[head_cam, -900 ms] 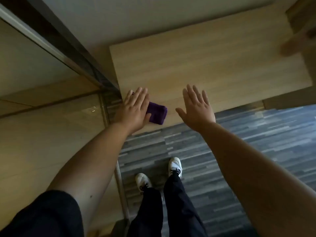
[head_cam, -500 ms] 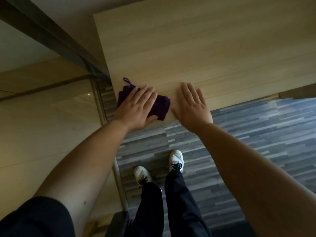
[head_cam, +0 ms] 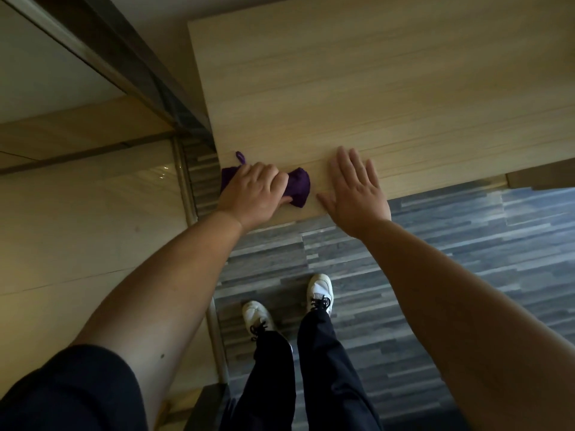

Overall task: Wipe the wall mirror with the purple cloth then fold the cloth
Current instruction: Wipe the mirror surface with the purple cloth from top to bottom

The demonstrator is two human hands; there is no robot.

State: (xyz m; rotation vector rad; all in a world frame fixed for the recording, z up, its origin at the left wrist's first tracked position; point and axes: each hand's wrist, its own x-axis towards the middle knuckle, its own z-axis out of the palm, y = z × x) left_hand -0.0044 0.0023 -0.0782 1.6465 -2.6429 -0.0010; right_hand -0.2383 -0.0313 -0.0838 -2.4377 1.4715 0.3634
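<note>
The purple cloth (head_cam: 299, 187) lies bunched at the near left corner of a light wooden tabletop (head_cam: 373, 88). Its small hanging loop (head_cam: 240, 157) sticks out behind the cloth. My left hand (head_cam: 253, 194) covers most of the cloth, its fingers curled into the fabric and its thumb tucked under the near edge. My right hand (head_cam: 354, 189) rests flat on the wood just right of the cloth, fingers spread, holding nothing. The wall mirror (head_cam: 77, 213) fills the left side of the view, with its dark metal frame (head_cam: 124, 63) running diagonally.
The tabletop's near edge runs just below both hands. Under it lies grey striped flooring (head_cam: 435, 259), where my white shoes (head_cam: 319, 293) and dark trousers stand. The mirror's metal edge strip (head_cam: 214, 321) meets the floor by my left foot.
My left hand went from lying flat on the cloth to clenching it, bunching the fabric. My right hand came down flat on the table beside it. The view moved closer to the table.
</note>
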